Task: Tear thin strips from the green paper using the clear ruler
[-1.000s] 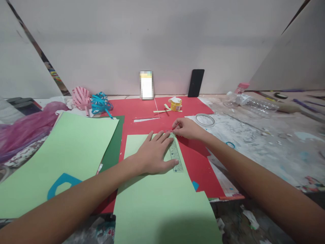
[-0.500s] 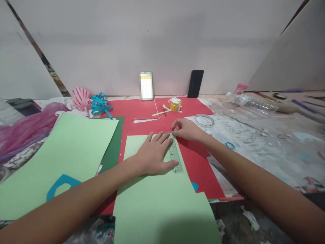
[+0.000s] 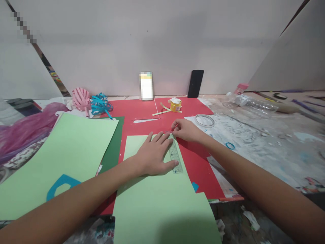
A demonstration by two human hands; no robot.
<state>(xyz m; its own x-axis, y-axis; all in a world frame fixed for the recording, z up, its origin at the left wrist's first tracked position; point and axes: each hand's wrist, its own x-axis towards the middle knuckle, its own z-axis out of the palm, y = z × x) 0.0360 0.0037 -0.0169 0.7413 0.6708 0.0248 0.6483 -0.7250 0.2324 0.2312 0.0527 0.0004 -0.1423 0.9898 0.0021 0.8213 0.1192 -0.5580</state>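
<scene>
My left hand (image 3: 154, 156) lies flat with fingers spread on a light green paper sheet (image 3: 162, 200). Its fingers and thumb press on a clear ruler (image 3: 175, 152), set lengthwise near the sheet's right edge. At the ruler's far end, my right hand (image 3: 186, 130) is closed in a pinch by the sheet's top corner; whatever its fingertips hold is too small to make out. Beneath the green sheet is red paper (image 3: 198, 173). The sheet's near end hangs over the table edge, and its right side has a step cut in it.
Another green sheet (image 3: 76, 145) bearing a blue paper cutout (image 3: 52, 193) lies left. Behind are pink (image 3: 81, 99) and blue (image 3: 100, 103) paper-strip balls, a yellow tub (image 3: 175, 105), a lit phone (image 3: 146, 86) and a black phone (image 3: 195, 83). Rightward are a tape ring (image 3: 204, 121) and plastic bottle (image 3: 256, 105).
</scene>
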